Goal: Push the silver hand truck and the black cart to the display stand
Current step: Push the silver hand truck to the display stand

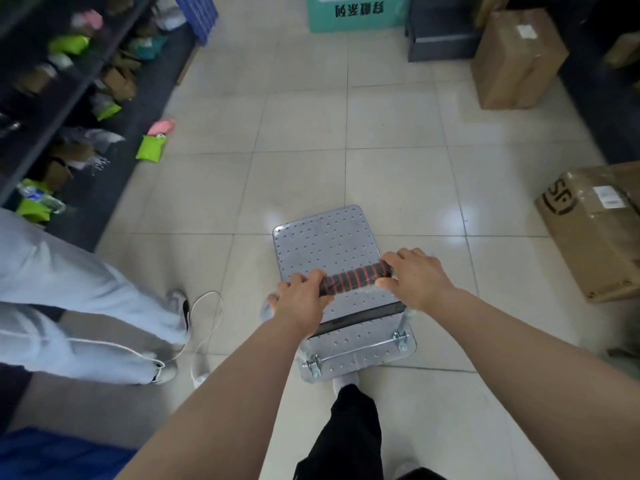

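Both hands [356, 292] grip hand truck [329, 244] handle [356, 280]

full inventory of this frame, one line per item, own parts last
silver hand truck: 1, silver perforated deck, centre floor, nothing on it
handle grip: 1, black with red stripes, over the deck
cardboard boxes: 2 clear, brown, one upper right, one at right edge
teal box: 1, teal, top centre
shelf: 1, dark, left side, holding mixed packages
green pouch: 1, lime, floor by shelf
pink item: 1, just behind the pouch
white cable: 1, floor, lower left
bystander's legs: light grey trousers, left
blue crate: 1, bottom left corner
black cart: not in view
left hand: closed on handle's left end
right hand: closed on handle's right end
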A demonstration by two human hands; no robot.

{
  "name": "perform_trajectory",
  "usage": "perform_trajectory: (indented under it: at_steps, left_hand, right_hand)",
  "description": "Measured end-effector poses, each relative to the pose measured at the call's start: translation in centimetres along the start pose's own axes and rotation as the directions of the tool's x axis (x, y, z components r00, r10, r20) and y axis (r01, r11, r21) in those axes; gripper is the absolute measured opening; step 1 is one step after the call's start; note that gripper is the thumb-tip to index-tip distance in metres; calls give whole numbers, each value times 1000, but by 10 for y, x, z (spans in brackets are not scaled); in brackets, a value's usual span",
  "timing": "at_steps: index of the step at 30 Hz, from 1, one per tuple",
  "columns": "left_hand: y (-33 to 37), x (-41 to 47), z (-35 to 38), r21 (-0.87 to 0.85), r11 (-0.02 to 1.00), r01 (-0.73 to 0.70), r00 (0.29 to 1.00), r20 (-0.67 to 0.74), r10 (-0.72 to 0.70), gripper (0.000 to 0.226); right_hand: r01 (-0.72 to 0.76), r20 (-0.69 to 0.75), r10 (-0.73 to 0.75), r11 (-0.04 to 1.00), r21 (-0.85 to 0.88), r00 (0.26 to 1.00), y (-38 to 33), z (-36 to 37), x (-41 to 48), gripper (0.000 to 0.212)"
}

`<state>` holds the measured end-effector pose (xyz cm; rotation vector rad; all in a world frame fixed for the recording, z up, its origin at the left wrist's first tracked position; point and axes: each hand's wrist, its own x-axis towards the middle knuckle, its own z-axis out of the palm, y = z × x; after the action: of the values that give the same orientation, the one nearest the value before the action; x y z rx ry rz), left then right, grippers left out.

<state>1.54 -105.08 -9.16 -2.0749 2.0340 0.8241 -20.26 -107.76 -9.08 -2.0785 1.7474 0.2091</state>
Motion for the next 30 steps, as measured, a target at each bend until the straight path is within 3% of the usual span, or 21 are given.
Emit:
perform_trajectory:
  at_steps: [13, 23, 30]
  left_hand:
    - [2, 152, -83, 26, 999, -46, 999, 18, 45, 21]
    - [88, 301, -132, -1, 998, -55, 998, 4, 55, 21]
    - [148, 388, -161, -31, 1000, 3, 1000, 3, -3, 23]
  right_hand:
    - [-59, 24, 59, 998, -16, 998, 4, -63, 133, 38]
    - [-86, -118, 87, 996, 15, 989, 100, -119, 265, 36]
    - [-37, -86, 38, 999, 15, 996, 165, -172, 359, 38]
